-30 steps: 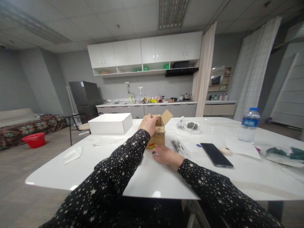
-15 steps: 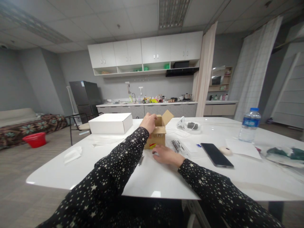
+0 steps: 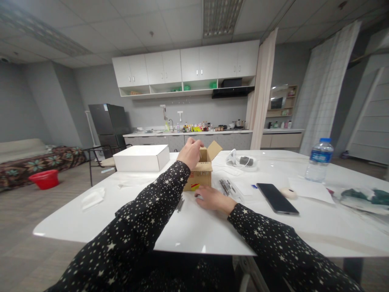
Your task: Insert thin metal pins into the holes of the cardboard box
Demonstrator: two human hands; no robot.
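Left hand [image 3: 189, 155]: raised at the mouth of the carton [image 3: 202, 179], over its left side, fingers bent and drawn together. Right hand [image 3: 212, 198]: low on the table [image 3: 91, 225], just in front of the carton's lower edge, fingers curled. Grip, both: fingertips poorly shown; whether either pinches anything is not discernible. Carton: brown, upright, top open, partly behind the left hand, beyond the right; one flap [image 3: 215, 150] standing out to the right. Rods [image 3: 180, 204]: thin, metal, beside the left sleeve [image 3: 152, 211], nearer than the carton. Bits [image 3: 227, 187]: slim, metal, side by side, just right of the carton. Phone [image 3: 277, 198]: flat, right of the bits, well in from the front edge. Bottle [image 3: 319, 160]: upright, blue cap, far right. White box [image 3: 136, 160]: left of the carton, tabletop between. Tissue [image 3: 92, 198]: crumpled, near the left edge. Room: broad tabletop strip from right hand to front edge; more left of the sleeve.
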